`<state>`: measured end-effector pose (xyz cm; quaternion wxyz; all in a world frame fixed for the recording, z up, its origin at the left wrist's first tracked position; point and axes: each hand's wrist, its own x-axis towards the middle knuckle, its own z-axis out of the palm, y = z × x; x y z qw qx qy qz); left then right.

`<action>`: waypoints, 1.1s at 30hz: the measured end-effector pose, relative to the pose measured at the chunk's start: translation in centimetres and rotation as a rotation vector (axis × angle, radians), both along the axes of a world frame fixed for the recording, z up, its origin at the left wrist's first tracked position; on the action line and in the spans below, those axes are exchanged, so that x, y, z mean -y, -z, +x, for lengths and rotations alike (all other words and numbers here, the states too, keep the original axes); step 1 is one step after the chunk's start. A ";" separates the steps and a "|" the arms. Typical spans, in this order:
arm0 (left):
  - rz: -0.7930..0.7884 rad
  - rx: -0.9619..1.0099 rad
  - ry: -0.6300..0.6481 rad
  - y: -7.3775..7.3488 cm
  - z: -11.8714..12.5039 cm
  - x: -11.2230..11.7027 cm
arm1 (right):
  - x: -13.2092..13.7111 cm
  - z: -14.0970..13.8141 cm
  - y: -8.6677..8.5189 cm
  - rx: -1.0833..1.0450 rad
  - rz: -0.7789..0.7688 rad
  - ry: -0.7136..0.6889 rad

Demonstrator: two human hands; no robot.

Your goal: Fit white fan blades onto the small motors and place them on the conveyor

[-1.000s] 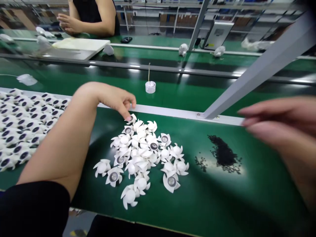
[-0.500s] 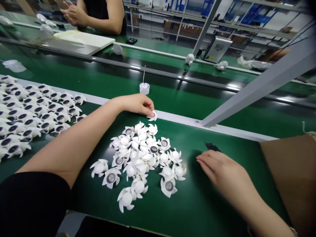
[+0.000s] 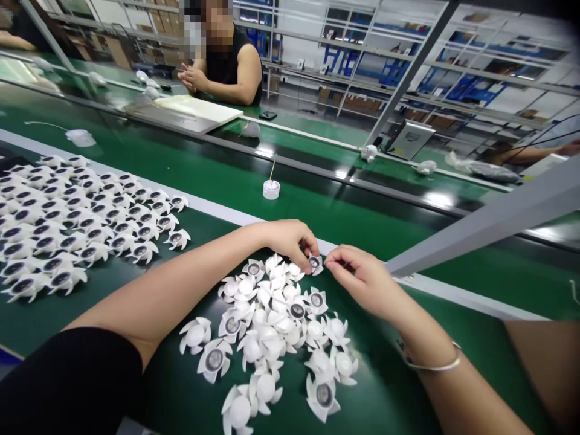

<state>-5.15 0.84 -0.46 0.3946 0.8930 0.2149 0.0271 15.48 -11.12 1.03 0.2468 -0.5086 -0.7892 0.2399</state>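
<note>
My left hand (image 3: pixel 289 239) pinches a small white fan impeller (image 3: pixel 315 263) at the far edge of a loose pile of white impellers (image 3: pixel 272 326) on the green table. My right hand (image 3: pixel 362 279) sits just to the right of that impeller, fingertips pinched together close to it; what they hold, if anything, is too small to make out. A bracelet circles my right wrist (image 3: pixel 426 362).
Rows of impellers with dark centres (image 3: pixel 67 223) lie at the left. A small white cap with a stick (image 3: pixel 271 188) stands on the belt beyond a white rail (image 3: pixel 217 210). A grey metal strut (image 3: pixel 489 220) slants at the right. A person (image 3: pixel 226 66) sits across the line.
My left hand has lifted one impeller from the pile's far edge. My right hand has come from the black granules at the right up to that impeller. The view has tilted upward.
</note>
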 end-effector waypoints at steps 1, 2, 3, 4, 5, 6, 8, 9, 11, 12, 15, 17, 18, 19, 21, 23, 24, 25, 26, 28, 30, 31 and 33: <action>0.006 -0.001 0.007 0.0 0.0 -0.1 | -0.4 -0.4 0.6 -0.023 -0.011 0.002; 0.014 -0.002 0.015 0.0 0.0 -0.1 | -0.7 -0.8 1.2 -0.036 -0.015 0.010; 0.021 -0.002 0.021 0.1 0.1 -0.2 | -0.9 -0.9 1.9 -0.040 -0.010 0.021; 0.023 -0.002 0.027 0.1 0.2 -0.3 | -1.0 -1.0 2.4 -0.036 -0.001 0.027; 0.021 -0.002 0.034 0.2 0.2 -0.4 | -1.0 -1.1 2.9 -0.029 0.011 0.033; 0.017 -0.001 0.044 0.3 0.2 -0.5 | -0.9 -1.2 3.2 -0.015 0.025 0.037; 0.015 0.003 0.060 0.5 0.3 -0.7 | -0.9 -1.4 3.4 0.038 0.055 0.033; 0.022 0.010 0.066 0.6 0.3 -0.8 | -0.8 -1.5 3.5 0.071 0.074 0.037; 0.036 0.029 0.080 0.8 0.2 -0.8 | -0.8 -1.9 3.4 0.131 0.111 0.055; 0.038 0.035 0.084 0.8 0.2 -0.9 | -0.7 -2.1 3.4 0.157 0.126 0.065; 0.034 0.035 0.087 0.8 0.1 -0.9 | -0.6 -2.5 3.6 0.205 0.159 0.100; 0.032 0.032 0.091 0.8 0.1 -0.9 | -0.5 -2.7 3.8 0.222 0.175 0.118; 0.031 0.033 0.096 0.8 0.1 -0.9 | -0.4 -2.8 3.9 0.230 0.184 0.127; 0.030 0.035 0.101 0.8 0.1 -0.9 | -0.4 -2.9 4.0 0.243 0.199 0.135; 0.029 0.037 0.106 0.7 0.1 -0.8 | -0.4 -2.9 4.1 0.279 0.238 0.147; 0.031 0.035 0.095 0.7 0.0 -0.7 | -0.4 -2.8 4.1 0.302 0.260 0.136; 0.031 0.034 0.083 0.6 0.0 -0.6 | -0.4 -2.7 4.0 0.302 0.259 0.118; 0.029 0.034 0.070 0.6 0.0 -0.6 | -0.4 -2.6 3.9 0.298 0.256 0.095; 0.025 0.034 0.060 0.6 0.0 -0.5 | -0.4 -2.4 3.8 0.297 0.260 0.067; 0.006 0.030 0.044 0.6 0.0 -0.5 | -0.2 -2.2 3.4 0.331 0.308 0.007; -0.023 0.025 0.021 0.7 0.1 -0.5 | 0.1 -2.1 3.1 0.436 0.402 -0.064; -0.036 0.023 0.008 0.8 0.2 -0.5 | 0.3 -2.1 2.9 0.499 0.449 -0.100; -0.049 0.019 -0.010 1.0 0.3 -0.5 | 0.6 -2.1 2.4 0.600 0.506 -0.153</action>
